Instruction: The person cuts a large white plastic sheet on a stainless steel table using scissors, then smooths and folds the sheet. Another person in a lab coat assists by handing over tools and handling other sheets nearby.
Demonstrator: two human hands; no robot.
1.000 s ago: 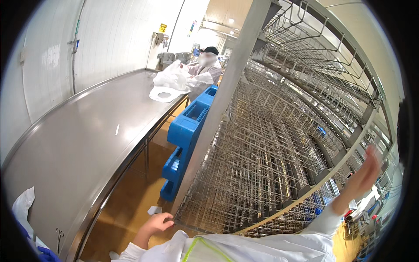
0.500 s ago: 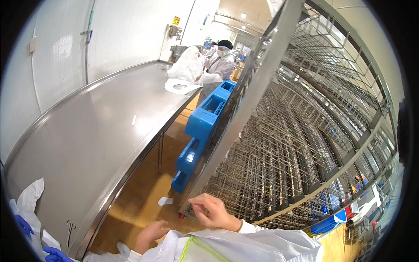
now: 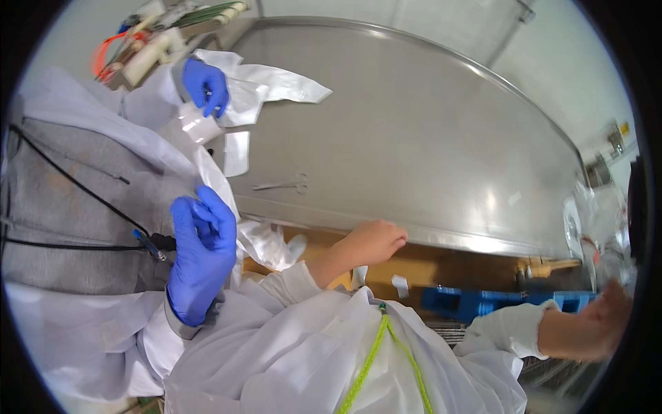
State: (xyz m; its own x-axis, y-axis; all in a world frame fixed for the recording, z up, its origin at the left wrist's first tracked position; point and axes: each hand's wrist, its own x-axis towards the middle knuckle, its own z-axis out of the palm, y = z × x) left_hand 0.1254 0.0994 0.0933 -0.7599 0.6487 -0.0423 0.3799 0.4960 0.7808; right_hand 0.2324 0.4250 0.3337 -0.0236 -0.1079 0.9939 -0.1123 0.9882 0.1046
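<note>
My left hand (image 3: 372,243) is bare and hangs in front of the table's near edge. Its fingers are curled together, and nothing shows in them. At the far right my right hand (image 3: 601,323) is stretched out and smeared by motion, so its fingers cannot be read. The steel table (image 3: 414,131) lies beyond both hands. A pair of scissors (image 3: 283,185) rests on it, closer to my left hand. Over my white coat (image 3: 289,352) runs a bright green cord (image 3: 369,355).
A co-worker stands close on my left; one blue-gloved hand (image 3: 207,86) is at white plastic sheeting (image 3: 286,84), the other (image 3: 201,255) is raised near my left arm. Blue plastic pallets (image 3: 476,302) sit below the table edge. Clear plastic (image 3: 600,214) lies at the table's right end.
My view has swung left, bringing the co-worker and scissors fully into sight and most of the wire rack out. My hands have moved apart, the right one out to the side.
</note>
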